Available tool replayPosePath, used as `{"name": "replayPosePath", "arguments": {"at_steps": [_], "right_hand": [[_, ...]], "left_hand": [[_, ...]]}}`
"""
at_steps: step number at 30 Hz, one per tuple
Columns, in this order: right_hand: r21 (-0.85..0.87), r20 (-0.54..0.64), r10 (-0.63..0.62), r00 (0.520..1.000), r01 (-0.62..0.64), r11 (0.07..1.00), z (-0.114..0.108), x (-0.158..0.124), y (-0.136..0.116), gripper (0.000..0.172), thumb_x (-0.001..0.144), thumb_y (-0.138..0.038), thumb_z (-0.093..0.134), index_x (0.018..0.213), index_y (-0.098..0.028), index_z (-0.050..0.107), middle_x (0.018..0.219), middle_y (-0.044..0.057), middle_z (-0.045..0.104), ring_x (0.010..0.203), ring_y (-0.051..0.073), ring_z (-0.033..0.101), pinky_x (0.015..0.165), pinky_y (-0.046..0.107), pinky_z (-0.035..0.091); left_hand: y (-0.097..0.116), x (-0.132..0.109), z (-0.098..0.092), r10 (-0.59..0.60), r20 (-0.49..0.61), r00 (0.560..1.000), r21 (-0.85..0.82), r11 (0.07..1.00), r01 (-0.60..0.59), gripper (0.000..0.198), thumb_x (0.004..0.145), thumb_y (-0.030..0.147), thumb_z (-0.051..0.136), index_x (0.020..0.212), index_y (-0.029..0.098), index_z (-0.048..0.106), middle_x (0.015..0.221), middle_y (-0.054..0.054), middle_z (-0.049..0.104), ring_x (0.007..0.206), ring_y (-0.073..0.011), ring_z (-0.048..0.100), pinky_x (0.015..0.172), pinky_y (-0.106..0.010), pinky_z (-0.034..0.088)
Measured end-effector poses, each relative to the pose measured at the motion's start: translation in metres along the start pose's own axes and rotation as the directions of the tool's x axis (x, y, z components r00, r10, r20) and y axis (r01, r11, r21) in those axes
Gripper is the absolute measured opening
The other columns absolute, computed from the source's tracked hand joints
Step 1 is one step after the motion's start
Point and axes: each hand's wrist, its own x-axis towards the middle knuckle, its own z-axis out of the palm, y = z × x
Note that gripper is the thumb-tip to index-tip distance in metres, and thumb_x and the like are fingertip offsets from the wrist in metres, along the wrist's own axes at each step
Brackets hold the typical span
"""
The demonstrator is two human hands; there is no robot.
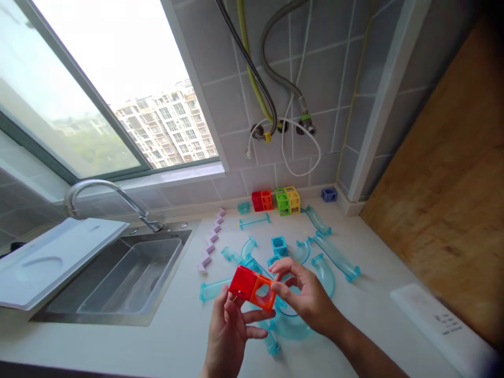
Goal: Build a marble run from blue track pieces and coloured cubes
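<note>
A joined pair of cubes, one red [242, 282] and one orange [263, 300], is held tilted above the counter. My left hand [232, 325] grips it from below, with the thumb against the red side and fingers under the orange part. At the orange cube's right edge, the fingertips of my right hand [301, 294] pinch or touch it. Beneath and around both hands lie translucent blue track pieces, among them a curved one [325, 274] and a straight one [214, 289]. Just beyond my right hand stands a blue cube [279, 245]. My hands partly hide several blue pieces.
Red cubes [262, 200], green and yellow cubes [287, 201] and a dark blue cube [329, 195] stand along the wall. A zigzag purple strip [211, 242] lies left, beside the sink [165, 310] with its faucet [110, 186]. A white box [437, 320] sits right.
</note>
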Motion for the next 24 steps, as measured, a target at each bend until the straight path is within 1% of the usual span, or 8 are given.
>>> {"name": "replayPosePath", "arguments": {"at_steps": [3, 5, 8, 11, 13, 17, 20, 24], "right_hand": [[0.011, 0.061, 0.050, 0.997, -0.051, 0.999, 0.001, -0.001, 0.000, 0.033, 0.085, -0.038, 0.076, 0.116, -0.027, 0.069, 0.113, 0.007, 0.071, 0.101, 0.025, 0.067, 0.081, 0.036, 0.056], [0.004, 0.062, 0.022, 0.998, -0.022, 1.000, 0.003, -0.004, 0.000, 0.029, 0.086, -0.038, 0.075, 0.112, -0.027, 0.071, 0.115, 0.007, 0.069, 0.106, 0.026, 0.066, 0.084, 0.037, 0.056], [0.003, 0.039, -0.024, 0.999, 0.024, 1.000, 0.004, -0.010, 0.001, 0.020, 0.089, -0.038, 0.072, 0.105, -0.027, 0.073, 0.120, 0.008, 0.066, 0.111, 0.028, 0.064, 0.085, 0.037, 0.056], [0.011, 0.015, -0.012, 1.000, 0.012, 1.000, 0.006, -0.023, 0.005, 0.021, 0.091, -0.040, 0.069, 0.108, -0.029, 0.074, 0.129, 0.009, 0.061, 0.119, 0.029, 0.060, 0.089, 0.038, 0.056], [0.070, -0.019, 0.053, 0.998, -0.051, 0.996, 0.008, -0.035, 0.008, 0.030, 0.090, -0.045, 0.069, 0.115, -0.029, 0.071, 0.130, 0.009, 0.061, 0.119, 0.030, 0.059, 0.089, 0.039, 0.056], [0.261, -0.014, 0.287, 0.958, -0.274, 0.926, 0.011, -0.060, 0.003, 0.051, 0.087, -0.057, 0.069, 0.127, -0.026, 0.063, 0.121, 0.010, 0.066, 0.096, 0.026, 0.066, 0.073, 0.037, 0.061], [0.350, 0.102, 0.397, 0.912, -0.407, 0.844, 0.009, -0.070, -0.015, 0.060, 0.087, -0.066, 0.063, 0.129, -0.024, 0.061, 0.117, 0.011, 0.068, 0.087, 0.024, 0.067, 0.060, 0.032, 0.059], [0.375, 0.236, 0.465, 0.854, -0.521, 0.767, 0.002, -0.070, -0.039, 0.062, 0.089, -0.069, 0.057, 0.129, -0.021, 0.061, 0.103, 0.012, 0.073, 0.081, 0.023, 0.070, 0.056, 0.030, 0.058]], "left_hand": [[-0.004, -0.004, 0.003, 0.049, 0.046, 0.998, -0.011, 0.999, -0.049, 0.063, 0.086, 0.064, 0.062, 0.137, 0.026, 0.060, 0.132, -0.015, 0.066, 0.091, -0.0339, 0.076, 0.057, -0.034, 0.064], [-0.007, -0.008, 0.005, 0.091, 0.043, 0.995, 0.035, 0.995, -0.092, 0.072, 0.082, 0.060, 0.071, 0.145, 0.029, 0.052, 0.138, -0.016, 0.062, 0.096, -0.0352, 0.075, 0.058, -0.035, 0.064], [-0.011, -0.015, 0.008, 0.121, -0.033, 0.992, 0.192, 0.975, -0.113, 0.088, 0.076, 0.043, 0.083, 0.152, 0.030, 0.041, 0.136, -0.018, 0.062, 0.092, -0.0326, 0.075, 0.058, -0.032, 0.063], [-0.015, -0.020, 0.006, 0.121, -0.067, 0.990, 0.226, 0.969, -0.103, 0.086, 0.078, 0.039, 0.082, 0.152, 0.027, 0.040, 0.131, -0.019, 0.065, 0.090, -0.0326, 0.076, 0.059, -0.032, 0.062], [-0.018, -0.023, 0.002, 0.125, -0.030, 0.992, 0.158, 0.980, -0.119, 0.079, 0.080, 0.041, 0.078, 0.149, 0.024, 0.044, 0.126, -0.019, 0.068, 0.092, -0.0345, 0.076, 0.059, -0.034, 0.062], [-0.023, -0.029, -0.001, 0.131, 0.094, 0.987, 0.058, 0.989, -0.137, 0.066, 0.081, 0.041, 0.071, 0.141, 0.019, 0.053, 0.120, -0.020, 0.070, 0.097, -0.0368, 0.073, 0.058, -0.034, 0.062], [-0.024, -0.037, 0.005, 0.163, 0.143, 0.976, 0.083, 0.981, -0.176, 0.060, 0.083, 0.037, 0.071, 0.139, 0.022, 0.055, 0.123, -0.017, 0.069, 0.099, -0.0341, 0.072, 0.060, -0.035, 0.063], [-0.022, -0.048, 0.014, 0.188, 0.258, 0.948, 0.170, 0.957, -0.236, 0.057, 0.086, 0.038, 0.074, 0.138, 0.022, 0.058, 0.113, -0.014, 0.072, 0.089, -0.0272, 0.072, 0.065, -0.034, 0.064]]}}
